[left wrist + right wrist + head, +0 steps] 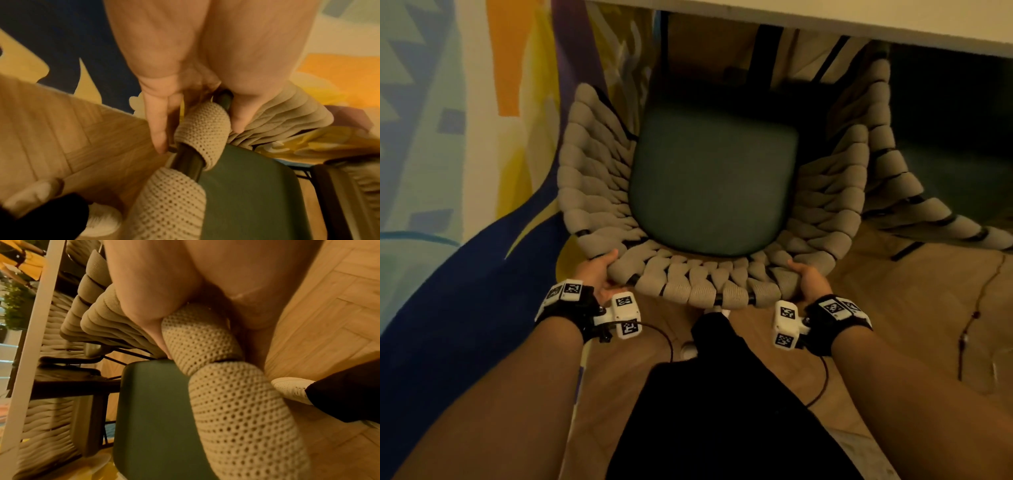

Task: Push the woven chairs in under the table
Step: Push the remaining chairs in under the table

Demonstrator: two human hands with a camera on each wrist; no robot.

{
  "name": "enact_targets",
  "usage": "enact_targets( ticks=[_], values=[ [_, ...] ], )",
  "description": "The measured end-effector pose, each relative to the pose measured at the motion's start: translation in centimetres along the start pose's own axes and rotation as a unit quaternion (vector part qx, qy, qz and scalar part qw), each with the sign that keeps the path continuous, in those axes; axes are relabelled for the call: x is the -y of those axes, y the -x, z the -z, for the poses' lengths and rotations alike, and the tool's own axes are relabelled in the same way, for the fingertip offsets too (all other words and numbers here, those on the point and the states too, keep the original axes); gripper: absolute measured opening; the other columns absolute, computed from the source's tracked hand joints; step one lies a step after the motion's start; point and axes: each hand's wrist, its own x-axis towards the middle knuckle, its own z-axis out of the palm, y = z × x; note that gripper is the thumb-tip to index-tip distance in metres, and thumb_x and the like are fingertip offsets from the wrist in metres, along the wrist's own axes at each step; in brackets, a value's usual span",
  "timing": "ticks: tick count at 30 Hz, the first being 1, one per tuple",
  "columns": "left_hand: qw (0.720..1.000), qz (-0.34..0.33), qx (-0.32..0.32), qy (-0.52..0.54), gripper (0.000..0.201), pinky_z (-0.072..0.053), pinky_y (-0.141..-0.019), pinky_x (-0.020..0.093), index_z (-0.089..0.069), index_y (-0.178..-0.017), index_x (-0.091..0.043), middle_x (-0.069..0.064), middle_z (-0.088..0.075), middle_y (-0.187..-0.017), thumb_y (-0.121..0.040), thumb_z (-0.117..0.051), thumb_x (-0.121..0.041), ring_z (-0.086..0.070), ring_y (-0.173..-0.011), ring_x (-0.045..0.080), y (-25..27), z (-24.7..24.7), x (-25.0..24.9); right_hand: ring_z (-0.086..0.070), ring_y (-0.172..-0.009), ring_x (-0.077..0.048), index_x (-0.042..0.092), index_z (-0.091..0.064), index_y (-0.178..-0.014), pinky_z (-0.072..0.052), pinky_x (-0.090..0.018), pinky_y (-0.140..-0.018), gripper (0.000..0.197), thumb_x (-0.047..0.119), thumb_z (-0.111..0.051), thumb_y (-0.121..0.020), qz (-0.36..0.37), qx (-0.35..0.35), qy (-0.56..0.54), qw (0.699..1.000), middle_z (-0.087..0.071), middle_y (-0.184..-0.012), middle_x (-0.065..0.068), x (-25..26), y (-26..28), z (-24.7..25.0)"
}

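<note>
A woven chair (599, 192) of thick beige cords on a black frame, with a dark green seat cushion (712, 185), stands in front of me, its front reaching under the white table (791, 20). My left hand (604, 270) grips the left end of the back rim, thumb on top. My right hand (806, 277) grips the right end the same way. In the left wrist view the left hand (199, 136) pinches a corded stretch of the rim (203, 123) between thumb and fingers. In the right wrist view the right hand (195, 318) wraps the cord (197, 340), its fingers hidden behind it.
A second woven chair (887, 161) stands close on the right, partly under the table. A colourful rug (448, 274) covers the floor on the left, wood parquet (893, 308) on the right with a thin cable (983, 291). My white shoe (292, 389) is just behind the chair.
</note>
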Motion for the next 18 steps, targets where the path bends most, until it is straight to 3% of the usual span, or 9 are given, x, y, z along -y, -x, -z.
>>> enact_targets(
  ticks=[2, 4, 7, 10, 12, 14, 16, 18],
  values=[
    [1.000, 0.012, 0.003, 0.016, 0.034, -0.056, -0.061, 0.045, -0.062, -0.119, -0.010, 0.016, -0.069, -0.109, -0.091, -0.067, -0.028, -0.068, -0.092, 0.034, -0.9, -0.1, -0.2, -0.069, -0.091, -0.038, 0.012, -0.058, -0.118, -0.055, -0.057, -0.084, 0.051, 0.028, -0.078, -0.075, -0.011, 0.004, -0.024, 1.000, -0.070, -0.106, -0.017, -0.1, 0.7, -0.4],
    [0.999, 0.027, 0.012, 0.025, 0.038, -0.058, -0.062, 0.045, -0.065, -0.120, -0.010, 0.017, -0.071, -0.110, -0.087, -0.069, -0.029, -0.070, -0.093, 0.036, -1.8, 0.0, -0.3, -0.071, -0.090, -0.040, 0.012, -0.059, -0.122, -0.056, -0.058, -0.080, 0.051, 0.022, -0.076, -0.075, -0.020, 0.012, -0.046, 0.999, -0.072, -0.107, -0.019, -0.2, 0.5, -0.4],
    [0.997, 0.051, 0.026, 0.046, 0.039, -0.058, -0.070, 0.050, -0.066, -0.122, -0.013, 0.016, -0.071, -0.113, -0.086, -0.069, -0.028, -0.070, -0.099, 0.037, -2.2, -0.3, -0.3, -0.071, -0.093, -0.039, 0.012, -0.059, -0.127, -0.058, -0.051, -0.072, 0.053, 0.018, -0.074, -0.076, -0.032, 0.024, -0.069, 0.997, -0.071, -0.111, -0.019, -0.1, 0.4, -0.3],
    [0.996, 0.059, 0.035, 0.062, 0.039, -0.056, -0.084, 0.056, -0.066, -0.122, -0.013, 0.016, -0.071, -0.115, -0.086, -0.068, -0.028, -0.068, -0.103, 0.038, -2.6, -0.3, 0.1, -0.069, -0.092, -0.039, 0.012, -0.063, -0.121, -0.059, -0.050, -0.065, 0.046, 0.012, -0.072, -0.076, -0.037, 0.030, -0.098, 0.994, -0.070, -0.111, -0.019, 0.1, 1.3, -0.6],
    [0.997, 0.053, 0.021, 0.056, 0.038, -0.058, -0.078, 0.054, -0.066, -0.122, -0.011, 0.017, -0.069, -0.118, -0.085, -0.066, -0.022, -0.068, -0.103, 0.039, -2.9, -0.3, 0.2, -0.068, -0.090, -0.039, 0.013, -0.066, -0.116, -0.059, -0.052, -0.067, 0.040, 0.008, -0.070, -0.076, -0.036, 0.039, -0.121, 0.991, -0.070, -0.108, -0.019, 0.2, 1.7, -0.8],
    [0.998, 0.035, 0.000, 0.052, 0.038, -0.059, -0.069, 0.050, -0.065, -0.123, -0.007, 0.019, -0.069, -0.117, -0.086, -0.061, -0.013, -0.068, -0.102, 0.039, -2.8, -0.3, 0.3, -0.067, -0.089, -0.039, 0.011, -0.068, -0.111, -0.057, -0.053, -0.076, 0.035, 0.004, -0.067, -0.077, -0.035, 0.044, -0.141, 0.988, -0.072, -0.099, -0.018, 0.2, 2.1, -1.0],
    [0.999, 0.013, -0.011, 0.051, 0.039, -0.059, -0.070, 0.049, -0.064, -0.123, -0.006, 0.019, -0.068, -0.117, -0.085, -0.059, -0.010, -0.067, -0.104, 0.040, -2.9, -0.1, -0.1, -0.067, -0.086, -0.037, 0.010, -0.069, -0.108, -0.057, -0.051, -0.078, 0.029, 0.002, -0.063, -0.080, -0.026, 0.046, -0.167, 0.985, -0.075, -0.085, -0.015, 0.2, 2.6, -1.3],
    [0.999, -0.008, 0.004, 0.053, 0.041, -0.058, -0.075, 0.049, -0.065, -0.124, -0.009, 0.017, -0.067, -0.121, -0.083, -0.060, -0.011, -0.066, -0.106, 0.038, -2.6, 0.3, -1.0, -0.067, -0.088, -0.036, 0.010, -0.069, -0.111, -0.058, -0.049, -0.075, 0.036, 0.001, -0.063, -0.076, -0.015, 0.053, -0.192, 0.980, -0.075, -0.087, -0.014, 0.3, 3.4, -1.6]
  ],
)
